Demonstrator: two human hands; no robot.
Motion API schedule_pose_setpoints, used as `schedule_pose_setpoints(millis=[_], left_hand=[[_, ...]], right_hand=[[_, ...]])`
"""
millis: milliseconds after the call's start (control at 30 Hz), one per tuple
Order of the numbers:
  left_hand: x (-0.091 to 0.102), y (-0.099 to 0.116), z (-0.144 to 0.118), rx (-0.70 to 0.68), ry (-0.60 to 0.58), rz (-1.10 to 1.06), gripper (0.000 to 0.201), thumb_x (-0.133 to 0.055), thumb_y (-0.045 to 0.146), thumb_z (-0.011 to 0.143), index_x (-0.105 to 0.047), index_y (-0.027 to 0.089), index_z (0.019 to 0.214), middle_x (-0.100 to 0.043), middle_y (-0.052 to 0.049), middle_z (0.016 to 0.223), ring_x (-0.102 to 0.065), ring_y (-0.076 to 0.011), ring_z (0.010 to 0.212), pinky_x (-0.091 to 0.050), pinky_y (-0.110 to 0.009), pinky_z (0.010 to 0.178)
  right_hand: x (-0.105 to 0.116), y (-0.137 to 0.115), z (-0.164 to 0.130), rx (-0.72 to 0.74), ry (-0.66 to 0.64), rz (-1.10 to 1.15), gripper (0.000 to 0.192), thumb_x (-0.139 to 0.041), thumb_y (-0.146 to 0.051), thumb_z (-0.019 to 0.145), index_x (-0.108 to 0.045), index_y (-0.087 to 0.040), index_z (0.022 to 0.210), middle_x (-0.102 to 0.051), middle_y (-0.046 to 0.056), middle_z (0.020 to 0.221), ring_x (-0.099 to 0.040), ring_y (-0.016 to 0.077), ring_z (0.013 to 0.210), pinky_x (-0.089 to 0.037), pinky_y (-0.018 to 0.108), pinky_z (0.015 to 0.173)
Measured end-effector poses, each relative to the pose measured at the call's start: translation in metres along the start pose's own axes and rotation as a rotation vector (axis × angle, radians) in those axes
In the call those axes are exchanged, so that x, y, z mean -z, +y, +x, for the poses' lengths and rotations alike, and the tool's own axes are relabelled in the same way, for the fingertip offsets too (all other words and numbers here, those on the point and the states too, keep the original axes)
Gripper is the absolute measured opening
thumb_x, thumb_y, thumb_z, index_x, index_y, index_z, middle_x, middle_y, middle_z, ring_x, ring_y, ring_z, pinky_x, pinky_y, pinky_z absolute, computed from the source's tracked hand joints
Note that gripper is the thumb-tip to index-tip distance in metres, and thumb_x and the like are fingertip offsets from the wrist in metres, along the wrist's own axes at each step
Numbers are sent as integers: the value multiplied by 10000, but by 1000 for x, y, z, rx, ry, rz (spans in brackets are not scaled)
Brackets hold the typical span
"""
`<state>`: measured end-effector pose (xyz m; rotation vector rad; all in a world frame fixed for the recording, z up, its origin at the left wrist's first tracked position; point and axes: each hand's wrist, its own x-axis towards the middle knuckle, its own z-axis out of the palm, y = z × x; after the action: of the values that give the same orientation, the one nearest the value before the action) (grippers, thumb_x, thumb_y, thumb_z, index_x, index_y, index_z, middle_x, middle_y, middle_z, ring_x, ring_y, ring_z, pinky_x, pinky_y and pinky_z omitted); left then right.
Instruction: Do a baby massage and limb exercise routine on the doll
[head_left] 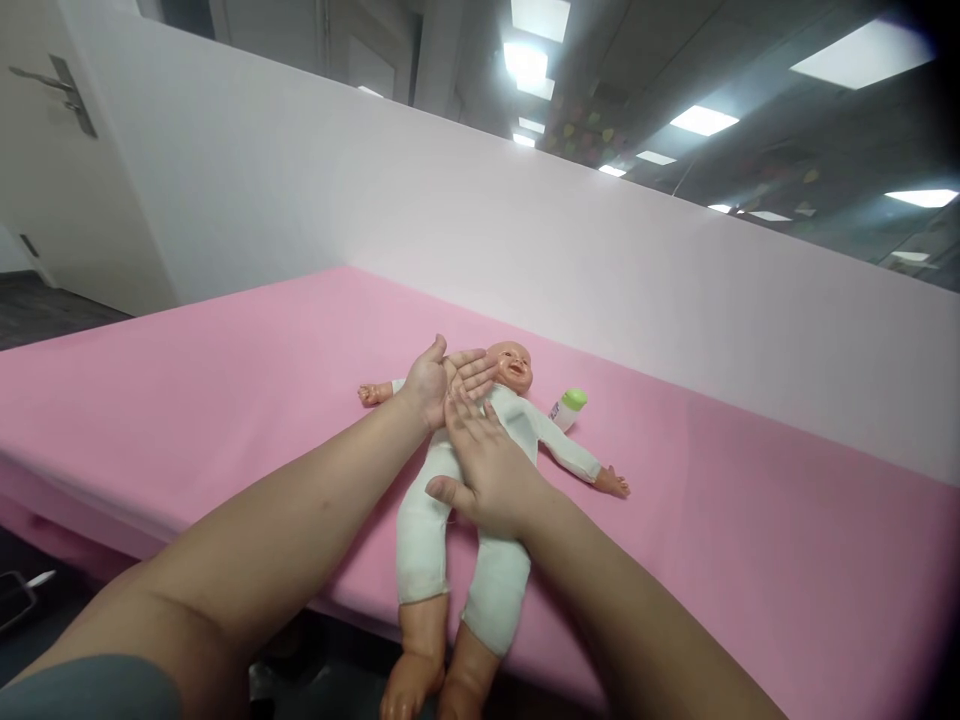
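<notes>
A baby doll (pixel 424 535) with a white cloth body lies on its back, its head toward the wall and its feet over the near edge. Above its chest, my left hand (pixel 450 380) is held palm up with the fingers stretched out. My right hand (pixel 491 465) is palm down, fingers extended, their tips meeting the left palm. Neither hand holds anything that I can see. Whether they touch the doll I cannot tell. Beside the doll's shoulder is a white bottle with a green cap (pixel 574 399), partly behind the doll's arm.
The doll lies on a pink padded table (pixel 247 370). A white wall panel (pixel 480 210) runs along its back, with a glass or mirror-like surface showing ceiling lights above. A door with a metal handle (pixel 71 95) stands at the far left.
</notes>
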<state>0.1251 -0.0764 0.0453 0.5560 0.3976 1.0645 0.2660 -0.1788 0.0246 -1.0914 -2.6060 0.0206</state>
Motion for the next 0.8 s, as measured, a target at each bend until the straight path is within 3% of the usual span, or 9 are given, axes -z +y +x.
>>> schedule_pose_setpoints(millis=[200, 367, 433, 500, 567, 633, 733, 800], left_hand=[[-18, -20, -6, 141, -26, -28, 796, -311, 693, 1027, -575, 72, 1449, -672, -282, 1371, -693, -369, 1237, -550, -528, 1032], [-32, -28, -11, 116, -68, 65, 760, -313, 683, 1034, -688, 68, 1275, -730, -262, 1266, -719, -332, 1185, -549, -452, 1049], [-28, -28, -10, 38, -51, 229, 682, -350, 639, 1047, -738, 96, 1184, -754, -236, 1222, -726, -310, 1166, -541, -420, 1056], [-19, -26, -9, -133, 4, 482, 550, -465, 588, 1031, -778, 141, 1103, -777, -189, 1188, -722, -298, 1160, -517, -404, 1076], [-6, -20, -9, -378, 21, 816, 432, -590, 548, 980, -808, 180, 1047, -794, -136, 1162, -705, -310, 1166, -482, -404, 1101], [9, -14, -10, -529, 12, 1131, 381, -619, 541, 959, -827, 235, 1047, -803, -82, 1153, -692, -324, 1167, -457, -416, 1109], [27, -7, -8, -604, 8, 1366, 345, -588, 513, 965, -839, 280, 1005, -816, -59, 1087, -716, -329, 1075, -486, -434, 1053], [35, -7, -4, -615, -5, 1411, 321, -586, 490, 963, -841, 298, 997, -815, -60, 1089, -721, -332, 1066, -494, -439, 1048]], right_hand=[[-3, 15, 2, -28, 92, -1, 1022, -367, -757, 1027, 94, -135, 1694, -11, 174, 1755, 5, 345, 1629, -115, 605, 1311], [13, 37, 2, -150, 90, -39, 964, -422, -734, 1028, -35, -174, 1710, -29, 129, 1762, 10, 330, 1631, -90, 590, 1319], [19, 47, -1, -240, 99, -29, 936, -428, -717, 1034, -101, -155, 1707, -59, 139, 1759, -25, 336, 1631, -120, 594, 1316], [25, 58, -9, -262, 87, 0, 886, -438, -681, 1045, -175, -144, 1698, -129, 148, 1750, -113, 330, 1626, -196, 580, 1306], [29, 66, -21, -198, 69, 27, 826, -486, -647, 1037, -296, -153, 1671, -255, 151, 1721, -237, 326, 1602, -262, 569, 1289], [31, 66, -35, -94, 88, 50, 703, -530, -591, 1030, -455, -189, 1603, -414, 133, 1657, -362, 319, 1555, -278, 573, 1284], [33, 51, -51, 35, 147, 149, 490, -466, -446, 1073, -587, -249, 1504, -574, 72, 1549, -464, 270, 1497, -284, 541, 1289], [33, 36, -57, 88, 45, 212, 444, -455, -408, 1092, -590, -298, 1500, -569, 19, 1557, -417, 242, 1528, -270, 510, 1299]])
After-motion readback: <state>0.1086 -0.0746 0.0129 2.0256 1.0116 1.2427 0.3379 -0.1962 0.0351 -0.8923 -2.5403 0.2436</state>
